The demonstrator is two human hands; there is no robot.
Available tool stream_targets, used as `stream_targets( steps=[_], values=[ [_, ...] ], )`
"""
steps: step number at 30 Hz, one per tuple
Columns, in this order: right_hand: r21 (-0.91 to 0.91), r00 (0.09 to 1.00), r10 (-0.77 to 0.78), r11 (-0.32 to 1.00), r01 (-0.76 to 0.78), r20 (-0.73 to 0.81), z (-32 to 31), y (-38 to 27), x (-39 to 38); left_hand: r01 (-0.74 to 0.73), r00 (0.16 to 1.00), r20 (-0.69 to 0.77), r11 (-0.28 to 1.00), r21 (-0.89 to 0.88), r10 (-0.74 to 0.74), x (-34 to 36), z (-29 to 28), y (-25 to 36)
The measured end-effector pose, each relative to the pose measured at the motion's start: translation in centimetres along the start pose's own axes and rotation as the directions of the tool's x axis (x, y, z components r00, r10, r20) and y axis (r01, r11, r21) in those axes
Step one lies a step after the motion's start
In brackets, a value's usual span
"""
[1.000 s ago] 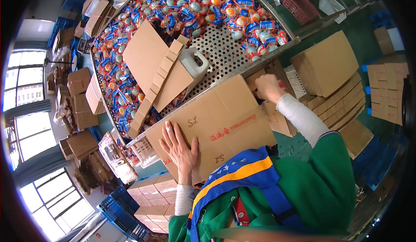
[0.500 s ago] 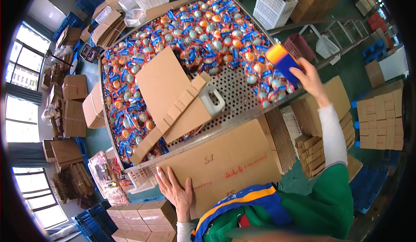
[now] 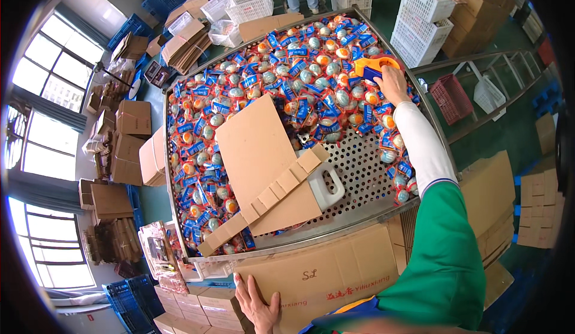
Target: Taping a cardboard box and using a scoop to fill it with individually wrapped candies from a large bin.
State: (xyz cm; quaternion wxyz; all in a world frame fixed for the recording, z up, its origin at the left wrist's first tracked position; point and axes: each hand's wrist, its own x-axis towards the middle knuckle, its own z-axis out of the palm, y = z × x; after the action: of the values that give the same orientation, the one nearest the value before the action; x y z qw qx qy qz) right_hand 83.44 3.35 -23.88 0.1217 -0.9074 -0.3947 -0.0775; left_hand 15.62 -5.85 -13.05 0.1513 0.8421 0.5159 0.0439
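Observation:
My right hand (image 3: 393,87) reaches to the far right side of the metal table, fingers wrapped round an orange-and-blue tape dispenser (image 3: 372,66) above the packs. At the near edge my left hand (image 3: 259,301) rests with fingers spread on the left end of a large brown carton (image 3: 341,268). Many small clear packs (image 3: 311,70) with blue labels and red edges cover the table; they look like eggs, pale and orange. Among them lies a flat cardboard sheet (image 3: 254,148), crossed by a notched cardboard strip (image 3: 269,196).
The table has a perforated metal top (image 3: 359,172) with a raised rim. A white plastic jug (image 3: 326,185) lies partly under the cardboard. Stacked white crates (image 3: 419,29) stand beyond the far right corner, a red basket (image 3: 450,99) to the right. Cartons (image 3: 203,304) are piled at lower left.
My right hand has carried the tape dispenser away from me, toward the table's far right side. My left hand stays on the carton. The whole view has shifted.

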Motion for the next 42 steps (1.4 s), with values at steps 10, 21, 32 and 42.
stream_targets(
  steps=[10,21,32,42],
  values=[
    [0.835,0.999,-0.012,0.549,-0.033,0.047,-11.0,-1.0,-26.8,0.077,0.98,-0.133,0.901,-0.427,-0.147,-0.1,0.1,-2.7],
    [0.811,0.823,0.151,0.146,-0.567,0.548,-18.3,-4.3,-55.1,0.047,0.973,0.125,0.365,-0.93,0.193,0.4,0.8,-4.5],
    [0.379,0.751,0.616,0.771,-0.512,-0.239,-50.1,2.2,-74.8,-0.002,0.753,-0.099,-0.149,-0.989,0.65,-7.9,-7.3,7.4],
    [0.968,0.582,0.786,0.25,0.01,-0.209,-38.0,-12.2,-65.8,0.188,0.791,0.093,-0.096,-0.977,0.605,-5.9,-0.3,-4.5]
  ],
)
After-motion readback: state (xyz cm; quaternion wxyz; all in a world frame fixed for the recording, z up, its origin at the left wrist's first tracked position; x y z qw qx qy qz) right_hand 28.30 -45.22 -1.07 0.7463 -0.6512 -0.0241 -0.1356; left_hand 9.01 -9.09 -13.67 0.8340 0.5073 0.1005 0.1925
